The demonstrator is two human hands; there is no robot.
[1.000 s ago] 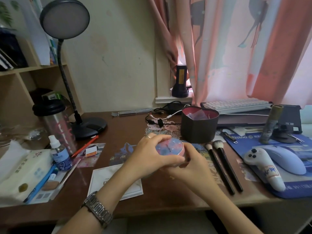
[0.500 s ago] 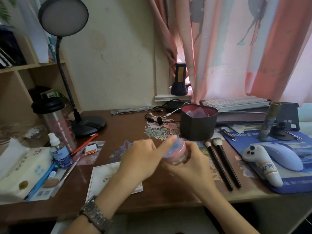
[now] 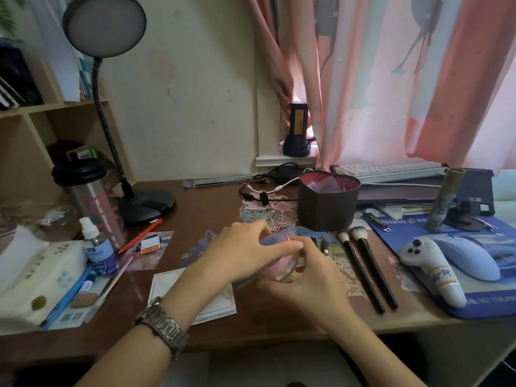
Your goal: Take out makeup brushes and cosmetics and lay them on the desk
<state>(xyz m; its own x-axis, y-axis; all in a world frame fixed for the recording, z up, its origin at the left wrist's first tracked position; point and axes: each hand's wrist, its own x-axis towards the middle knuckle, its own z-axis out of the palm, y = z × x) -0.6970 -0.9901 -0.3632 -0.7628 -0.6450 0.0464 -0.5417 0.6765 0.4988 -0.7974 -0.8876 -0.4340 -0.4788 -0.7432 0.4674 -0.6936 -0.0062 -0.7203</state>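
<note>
So both sets of fingers are wrapped round a small round pink jar near the middle of the frame: the left hand grips its bluish lid from above, the right hand cups it from below, low over the brown desk. Just right of it, two black-handled makeup brushes lie side by side. Behind them stands a dark heart-shaped box, open, pink inside. A metal watch sits on the left wrist.
</note>
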